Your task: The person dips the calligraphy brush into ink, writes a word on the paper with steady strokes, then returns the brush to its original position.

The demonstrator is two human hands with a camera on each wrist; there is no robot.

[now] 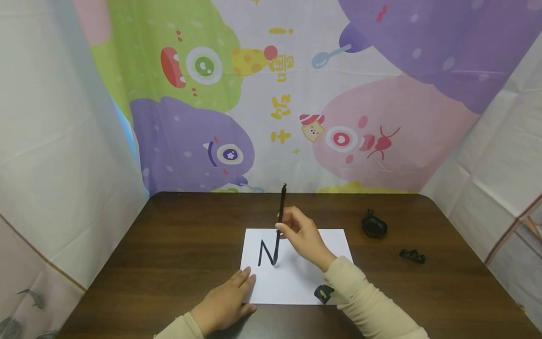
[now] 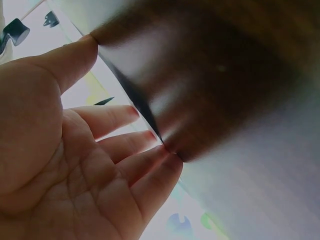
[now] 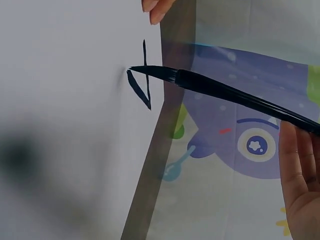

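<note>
My right hand [image 1: 302, 233] pinches a black calligraphy brush [image 1: 280, 212] by its handle, upright with a slight tilt. The brush's dark tip [image 3: 150, 71] meets the white paper [image 1: 296, 282] at the end of a diagonal black stroke [image 3: 137, 90]. That stroke joins a thinner straight one [image 1: 260, 253] in a sharp corner. With fingers extended, my left hand [image 1: 226, 299] rests at the paper's lower left edge. The left wrist view shows its palm [image 2: 75, 165] from below, fingertips against the surface.
A small black dish [image 1: 374, 227] with a stub handle sits right of the paper, a wavy black brush rest [image 1: 412, 255] nearer. Beside the right sleeve [image 1: 360, 287], a small black object [image 1: 323, 293] overlaps the paper. Behind the brown table [image 1: 190, 226] hangs a cartoon-printed curtain [image 1: 279, 165].
</note>
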